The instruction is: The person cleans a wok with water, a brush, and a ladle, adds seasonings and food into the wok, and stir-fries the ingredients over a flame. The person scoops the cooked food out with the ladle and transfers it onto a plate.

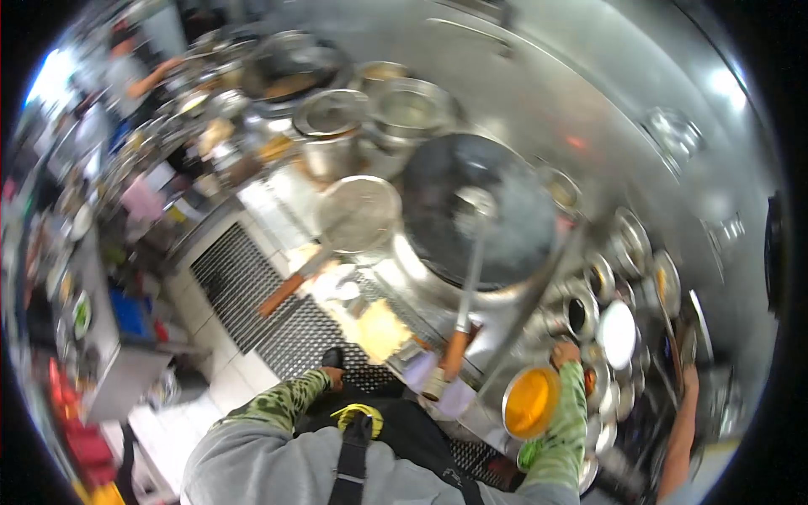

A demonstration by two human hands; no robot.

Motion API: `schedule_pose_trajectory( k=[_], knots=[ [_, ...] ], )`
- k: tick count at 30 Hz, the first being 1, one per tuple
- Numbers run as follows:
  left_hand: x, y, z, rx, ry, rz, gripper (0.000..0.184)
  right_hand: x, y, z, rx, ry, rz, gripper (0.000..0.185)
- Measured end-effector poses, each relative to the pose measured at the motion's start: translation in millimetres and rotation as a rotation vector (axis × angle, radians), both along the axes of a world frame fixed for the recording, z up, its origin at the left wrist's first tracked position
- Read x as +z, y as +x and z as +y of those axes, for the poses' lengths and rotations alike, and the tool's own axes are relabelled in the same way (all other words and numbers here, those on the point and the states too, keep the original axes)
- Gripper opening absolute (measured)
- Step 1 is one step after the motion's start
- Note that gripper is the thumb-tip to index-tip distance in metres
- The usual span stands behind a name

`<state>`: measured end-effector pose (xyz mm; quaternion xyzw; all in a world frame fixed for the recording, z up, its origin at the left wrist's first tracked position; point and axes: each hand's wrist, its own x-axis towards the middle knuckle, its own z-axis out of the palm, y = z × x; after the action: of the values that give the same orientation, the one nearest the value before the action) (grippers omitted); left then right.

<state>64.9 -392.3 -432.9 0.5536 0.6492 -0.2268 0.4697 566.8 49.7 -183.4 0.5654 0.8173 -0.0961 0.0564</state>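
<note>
My left hand (334,378) hangs low in front of my body, near a dark object; its fingers are too blurred to read. Stretched out to the right, my right hand (566,353) is among the metal containers, just above a bowl of orange contents (531,402); what its fingers touch is unclear. A large dark wok (438,202) stands on the stove with steam over its right part. Inside it rests the head of a ladle (477,202), its wooden handle (454,355) pointing toward me over the stove's edge. Left of the wok lies a round strainer (359,214) with a wooden handle.
Pots (410,109) and a second wok (295,67) stand behind. Several bowls (617,335) crowd the right side, where another person's arm (680,429) reaches in. A person (126,76) stands at the far left. A yellow cloth (380,330) lies at the stove's front edge.
</note>
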Motion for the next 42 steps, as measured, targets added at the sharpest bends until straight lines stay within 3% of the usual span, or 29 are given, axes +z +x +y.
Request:
schedule_pose_trajectory(
  k=[2,4,6,9,12,14,16,18,19,20,21,22,24,26,28,30,32,33,34,36,38,40,42],
  knots=[
    [6.7,-28.5,-32.6,0.307,-0.202,0.034,0.069,2.1,3.3,4.4,-0.010,-0.026,0.046,0.015],
    [14.8,-46.5,-73.2,0.426,-0.164,0.078,0.045,6.3,8.1,13.4,-0.041,-0.058,0.102,0.015],
    [30.0,-47.9,-110.4,0.640,-0.124,0.155,0.037,14.0,9.5,23.7,-0.113,-0.122,0.214,0.016],
    [31.2,-49.1,-155.2,0.734,-0.048,0.170,0.039,33.5,8.6,40.4,-0.318,-0.306,0.569,0.018],
    [24.2,-48.2,-183.0,0.890,-0.125,0.119,0.043,67.9,-6.0,66.7,-0.587,-0.633,1.168,0.020],
    [80.4,-62.0,-172.8,0.859,-0.168,0.030,0.046,94.1,-41.3,85.1,-0.457,-0.718,1.327,0.022],
    [86.7,-81.5,-166.2,0.801,-0.239,0.012,0.049,118.3,-91.3,109.7,0.276,0.032,0.871,0.016],
    [64.8,-108.6,-163.8,0.843,-0.168,0.011,0.052,156.7,-142.4,116.8,-0.109,-0.168,1.144,0.048],
    [58.0,-123.2,-163.2,0.758,-0.092,0.005,0.054,182.6,-175.7,88.5,-0.229,-0.039,1.227,0.047],
    [53.3,-143.5,-160.6,0.908,-0.092,-0.071,0.057,204.0,-216.1,53.3,-0.345,0.089,1.309,0.048],
    [49.7,-163.5,-158.2,1.060,-0.091,-0.145,0.061,194.4,-204.7,70.0,-0.334,-0.009,1.154,0.052],
    [94.2,-168.7,-166.0,1.161,0.105,-0.156,0.063,182.1,-191.0,90.8,-0.303,-0.100,0.992,0.057],
    [56.1,-200.2,-179.6,1.127,0.246,-0.118,0.063,167.2,-224.7,40.0,-0.356,-0.042,0.867,0.053],
    [74.6,-227.4,-206.1,1.190,0.268,-0.123,0.063,150.2,-272.1,-25.1,-0.417,-0.030,0.812,0.049],
    [56.1,-257.6,-232.7,1.135,0.233,-0.083,0.062,138.3,-315.0,-73.6,-0.447,-0.034,0.779,0.045],
    [29.2,-285.5,-254.1,1.234,0.219,-0.097,0.044,133.9,-347.5,-111.6,-0.474,-0.028,0.755,0.042],
    [104.5,-318.2,-271.3,1.189,0.086,-0.140,0.040,134.5,-373.1,-136.7,-0.495,-0.018,0.748,0.038],
    [59.7,-325.9,-275.2,1.233,0.168,0.039,0.038,135.3,-383.0,-146.4,-0.504,-0.009,0.762,0.037],
    [90.5,-342.1,-278.5,1.054,0.197,0.069,0.039,136.7,-392.0,-154.9,-0.509,0.002,0.778,0.035],
    [55.8,-365.2,-281.7,0.973,0.262,-0.006,0.039,144.6,-407.5,-169.4,-0.512,0.034,0.818,0.032],
    [48.5,-385.9,-275.8,1.068,0.256,-0.061,0.040,158.0,-423.3,-179.6,-0.485,0.082,0.897,0.029],
    [73.7,-410.2,-266.8,1.182,0.251,-0.089,0.044,173.1,-447.5,-185.6,-0.412,0.122,1.050,0.027],
    [94.0,-428.7,-257.8,1.364,0.265,-0.088,0.049,201.2,-513.9,-215.5,-0.371,0.138,1.401,0.024]
  ],
)
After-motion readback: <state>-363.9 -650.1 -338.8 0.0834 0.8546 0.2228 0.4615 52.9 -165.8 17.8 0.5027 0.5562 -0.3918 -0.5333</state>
